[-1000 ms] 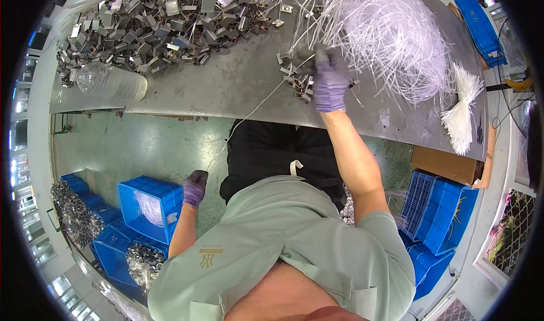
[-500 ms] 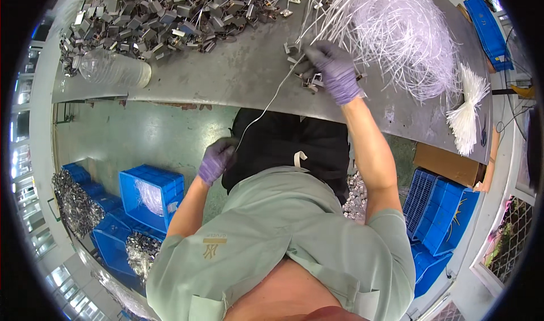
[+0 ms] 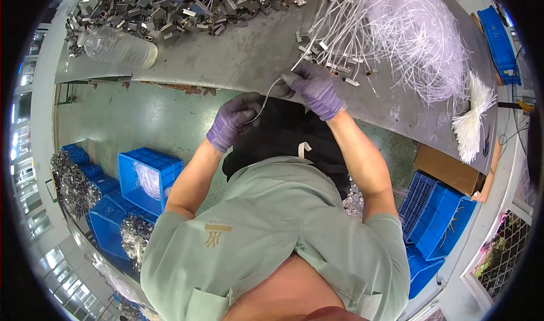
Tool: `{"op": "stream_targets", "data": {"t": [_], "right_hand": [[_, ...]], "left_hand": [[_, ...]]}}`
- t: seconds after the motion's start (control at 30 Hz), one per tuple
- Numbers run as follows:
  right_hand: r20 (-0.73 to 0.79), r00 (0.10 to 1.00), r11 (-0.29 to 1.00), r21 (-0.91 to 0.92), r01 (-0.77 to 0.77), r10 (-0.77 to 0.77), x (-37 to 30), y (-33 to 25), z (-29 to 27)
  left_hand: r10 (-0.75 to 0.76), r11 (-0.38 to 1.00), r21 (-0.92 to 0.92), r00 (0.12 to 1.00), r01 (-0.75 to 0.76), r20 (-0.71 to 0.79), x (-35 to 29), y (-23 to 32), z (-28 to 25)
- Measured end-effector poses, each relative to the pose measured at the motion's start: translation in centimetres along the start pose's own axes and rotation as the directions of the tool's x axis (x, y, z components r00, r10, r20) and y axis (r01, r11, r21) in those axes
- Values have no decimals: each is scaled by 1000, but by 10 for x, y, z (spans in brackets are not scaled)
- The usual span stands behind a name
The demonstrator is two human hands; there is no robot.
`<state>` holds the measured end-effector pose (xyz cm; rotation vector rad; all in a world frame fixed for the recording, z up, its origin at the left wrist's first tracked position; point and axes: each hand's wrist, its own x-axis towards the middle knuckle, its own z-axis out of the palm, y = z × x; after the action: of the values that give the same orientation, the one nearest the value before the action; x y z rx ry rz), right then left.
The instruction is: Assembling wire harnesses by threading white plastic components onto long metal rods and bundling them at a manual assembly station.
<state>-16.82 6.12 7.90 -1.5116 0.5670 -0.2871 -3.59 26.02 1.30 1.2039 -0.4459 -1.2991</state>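
Note:
A thin white wire (image 3: 268, 98) runs in a slack curve between my hands, just off the table's near edge. My left hand (image 3: 233, 120), in a purple-grey glove, is closed on its lower part. Gloved alike, my right hand (image 3: 315, 90) pinches the wire farther up, over the table edge. A short white length sticks out beyond the right fingertips toward the table. Past that hand lie several small metal-cased parts (image 3: 341, 70) with wires. Whether a part sits on the wire's end inside the left hand is hidden.
A large heap of grey metal parts (image 3: 170, 9) covers the far left of the table, beside a clear plastic bottle (image 3: 120, 49). Tangled white wires (image 3: 416, 43) pile up at right, near a tied white bundle (image 3: 474, 117). Blue crates (image 3: 148, 176) stand on the floor at both sides.
My left hand has risen and moved right toward the table edge. My right hand has drawn back slightly left and nearer. The wire between them has shortened from a long stretch to a short curve.

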Motion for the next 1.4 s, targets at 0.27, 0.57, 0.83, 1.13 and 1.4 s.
{"op": "stream_targets", "data": {"t": [0.27, 0.57, 0.83, 1.13, 1.4], "right_hand": [[19, 1000, 995, 96, 19, -21, 8, 23, -18], [-102, 993, 987, 148, 66, -51, 2, 10, -19], [-96, 995, 1000, -4, -28, 28, -6, -5, 14], [-161, 987, 999, -18, -30, 27, 39, 27, -42], [-647, 741, 888, -431, -161, -180, 37, 79, -161]], "left_hand": [[113, 963, -242, 993, -119, -38, 7, 16, -2], [109, 930, -345, 991, -129, -76, 26, 37, 3], [79, 927, -358, 990, -115, -114, 46, 50, 25], [283, 920, -250, 953, -302, -109, 111, 52, 47], [426, 430, 859, 901, -280, 80, 192, 59, 67]]}}
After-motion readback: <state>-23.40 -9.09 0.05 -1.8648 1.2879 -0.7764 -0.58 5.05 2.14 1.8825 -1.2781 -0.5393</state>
